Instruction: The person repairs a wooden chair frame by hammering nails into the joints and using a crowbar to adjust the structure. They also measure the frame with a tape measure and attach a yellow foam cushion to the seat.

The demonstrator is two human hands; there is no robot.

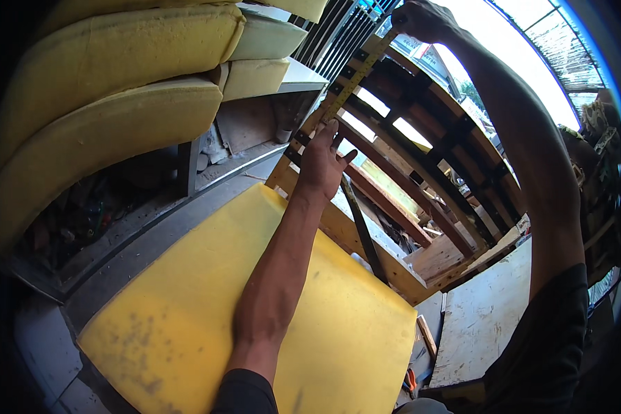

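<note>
Tape measure point(357, 79): at 1 o'clock, stretched along one edge of the slatted wooden frame point(428, 121).
Left hand point(320, 167): at 12 o'clock, fingertips on the tape's lower end; pinch or mere press cannot be told.
Right hand point(421, 21): at 1 o'clock, fingers closed on the upper end.
Slip risk: light left pressure or uneven pull could slide or bow the tape.
Hidden: right fingertips, tape case.
Unclear: frame support beyond the foam sheet point(352, 324), 7 o'clock.
</note>
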